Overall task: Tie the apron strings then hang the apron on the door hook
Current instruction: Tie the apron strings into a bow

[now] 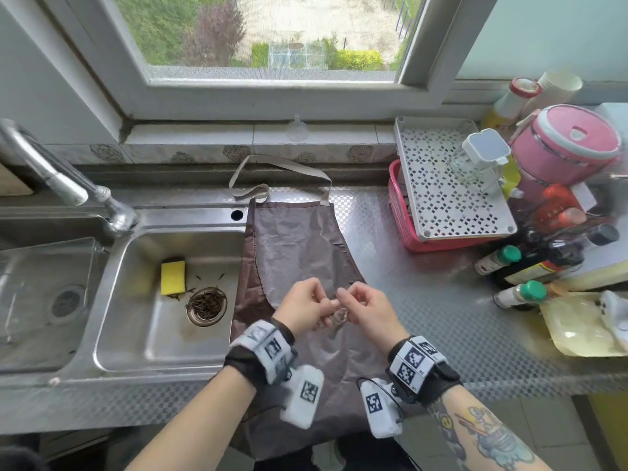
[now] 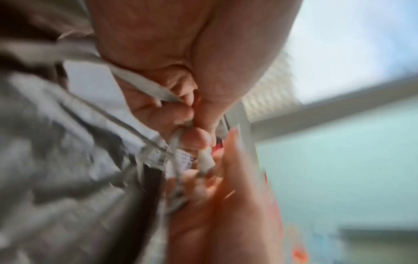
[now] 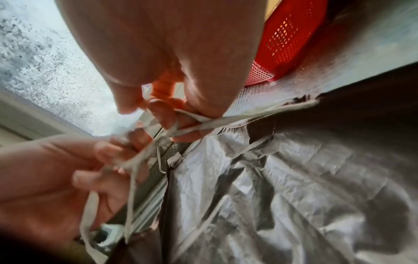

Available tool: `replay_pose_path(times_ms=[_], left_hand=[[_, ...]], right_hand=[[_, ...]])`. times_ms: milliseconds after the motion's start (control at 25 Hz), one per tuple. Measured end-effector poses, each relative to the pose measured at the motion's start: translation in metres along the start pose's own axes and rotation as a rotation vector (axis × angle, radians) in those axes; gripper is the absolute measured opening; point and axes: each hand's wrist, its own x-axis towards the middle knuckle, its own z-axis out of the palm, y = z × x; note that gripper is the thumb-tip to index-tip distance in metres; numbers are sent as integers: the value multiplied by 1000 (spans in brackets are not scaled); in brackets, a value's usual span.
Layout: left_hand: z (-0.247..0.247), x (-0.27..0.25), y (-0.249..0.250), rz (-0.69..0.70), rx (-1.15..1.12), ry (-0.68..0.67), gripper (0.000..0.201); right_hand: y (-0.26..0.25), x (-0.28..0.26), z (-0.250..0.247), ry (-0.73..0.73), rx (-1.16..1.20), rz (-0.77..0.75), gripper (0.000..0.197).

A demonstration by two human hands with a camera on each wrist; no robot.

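Right wrist view, both hands' fingers (image 3: 162, 114) pinching crossed apron strings (image 3: 237, 117) (seemingly mid-knot)

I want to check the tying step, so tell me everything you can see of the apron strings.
The apron strings are thin, flat, pale grey tapes, limp and creased. They run from the sides of the brown apron lying on the steel counter, and meet above its middle. The left hand and right hand each pinch them with curled fingers; they cross and loop between the fingertips. Whether a knot is finished cannot be told.
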Motion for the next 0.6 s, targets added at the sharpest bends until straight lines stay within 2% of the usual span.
replay_pose_path(times_ms=[40, 120, 280, 320, 440, 560, 600], left_hand=[[-3, 3, 1, -79, -177, -30, 30], [-4, 4, 3, -111, -299, -1, 33], [-4, 3, -1, -120, -345, -4, 33], [-8, 4, -3, -113, -299, 18, 33], [-36, 12, -20, -127, -20, 230, 32], [-32, 5, -25, -89, 217, 219, 33], [-27, 4, -29, -78, 295, 227, 29]], right_hand=[[-1, -3, -1, -17, -53, -27, 36], [-2, -8, 0, -49, -152, -30, 45], [-3, -9, -2, -138, -117, -35, 32], [-2, -11, -8, -141, -97, -35, 32], [13, -20, -37, -50, -143, 20, 31], [34, -28, -50, -4, -280, 94, 19], [40, -27, -48, 14, -306, 103, 21]])
